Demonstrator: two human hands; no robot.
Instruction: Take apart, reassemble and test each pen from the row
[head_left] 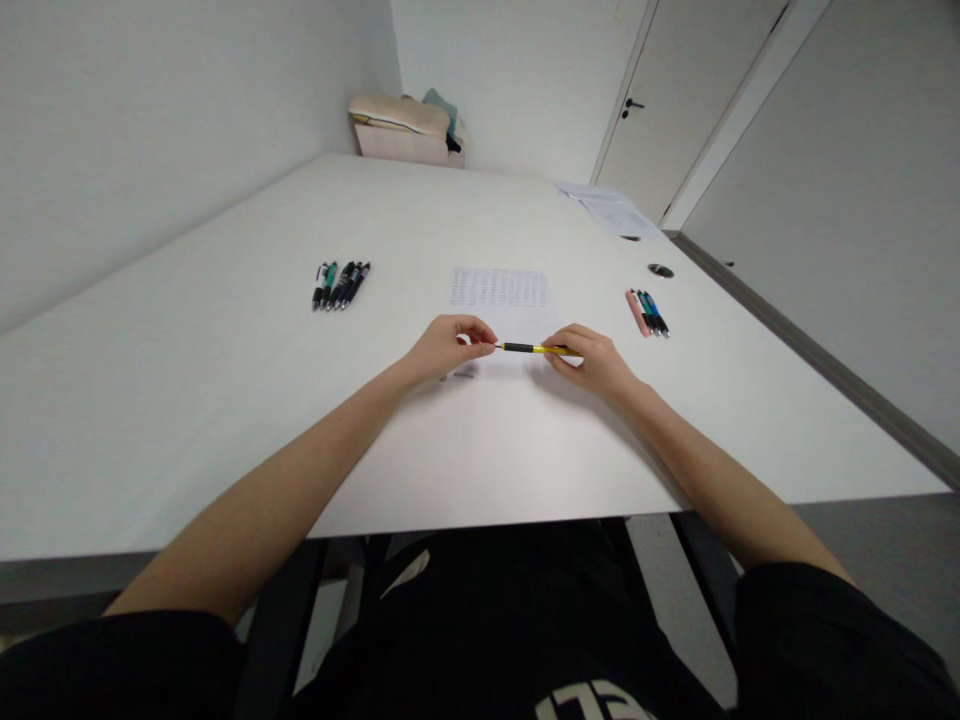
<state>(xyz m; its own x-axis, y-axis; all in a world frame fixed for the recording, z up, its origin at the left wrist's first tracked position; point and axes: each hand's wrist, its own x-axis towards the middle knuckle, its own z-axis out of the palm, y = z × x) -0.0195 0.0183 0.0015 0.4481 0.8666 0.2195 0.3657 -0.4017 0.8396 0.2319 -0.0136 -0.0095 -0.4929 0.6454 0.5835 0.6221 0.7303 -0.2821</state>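
A yellow pen with a black grip [518,348] is held level above the table, its thin dark tip pointing left. My right hand [589,358] is closed around the yellow barrel. Thumb and fingertips of my left hand [450,348] pinch together at the thin tip; whether they also hold a small part there is too small to tell. Just below my left hand, a short dark piece [464,375] lies on the table, and a smaller bit beside it is partly hidden. Behind the pen is a sheet of printed paper [500,290].
A group of several pens [340,287] lies to the left on the white table [225,400]. To the right are several more pens beside a pink item [637,312]. Papers [611,210] and a round table fitting [661,270] are at the far right. A box with cloth [401,140] stands at the back.
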